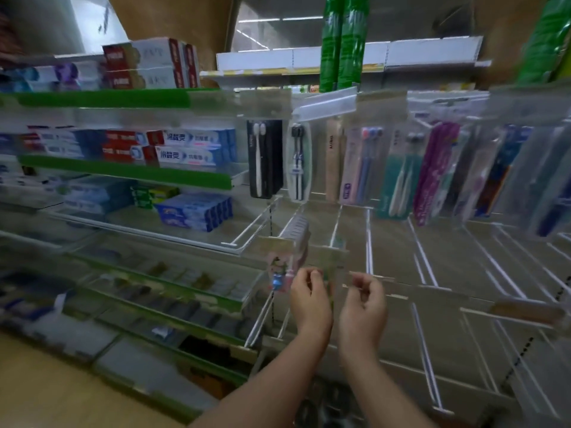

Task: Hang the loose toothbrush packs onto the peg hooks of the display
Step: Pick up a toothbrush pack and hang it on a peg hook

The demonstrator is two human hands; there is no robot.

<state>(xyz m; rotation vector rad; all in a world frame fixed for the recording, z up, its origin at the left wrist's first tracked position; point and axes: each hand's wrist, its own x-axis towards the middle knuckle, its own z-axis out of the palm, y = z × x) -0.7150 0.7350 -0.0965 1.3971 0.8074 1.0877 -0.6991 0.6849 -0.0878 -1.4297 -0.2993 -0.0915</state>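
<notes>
peg hooks (pixel 368 242): white-coated metal wire | toothbrush packs (pixel 398 180): glossy clear plastic

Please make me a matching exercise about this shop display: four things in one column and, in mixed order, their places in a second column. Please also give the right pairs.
Things
1. black toothbrush pack
2. clear pack
3. blue toothpaste boxes
4. pink pack

Places
a. lying on a shelf, left of the peg hooks
b. hanging in the lower row, just left of the clear pack
c. held between the left hand and the right hand
d. hanging at the left end of the upper row

Pairs: 1-d, 2-c, 3-a, 4-b
</notes>
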